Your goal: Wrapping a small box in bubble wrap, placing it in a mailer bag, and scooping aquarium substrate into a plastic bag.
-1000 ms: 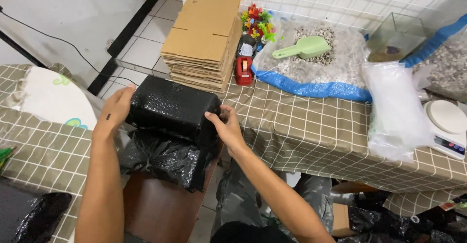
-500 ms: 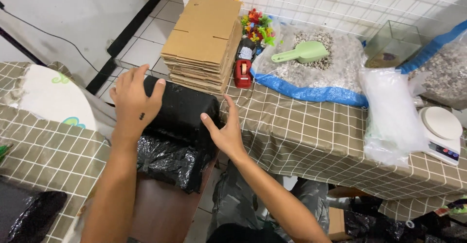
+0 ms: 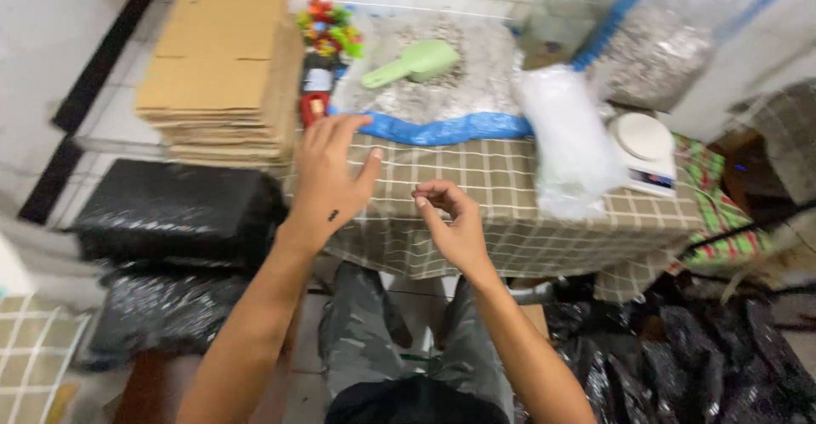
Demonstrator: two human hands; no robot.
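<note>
While blur smears the black parcel (image 3: pixel 170 212), both hands, left hand (image 3: pixel 327 178) and right hand (image 3: pixel 450 220), hover empty, each grip apart.

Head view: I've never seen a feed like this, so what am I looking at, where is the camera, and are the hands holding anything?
The camera sits on a person's head and looks down at their own bare arms. The left hand is spread open above the checked tablecloth; the right hand is loosely curled. Neither holds anything. To the left lies a black wrapped package, behind it a stack of flat cardboard. Farther back are a green scoop on pale gravel, a clear plastic bag and a white scale.
</note>
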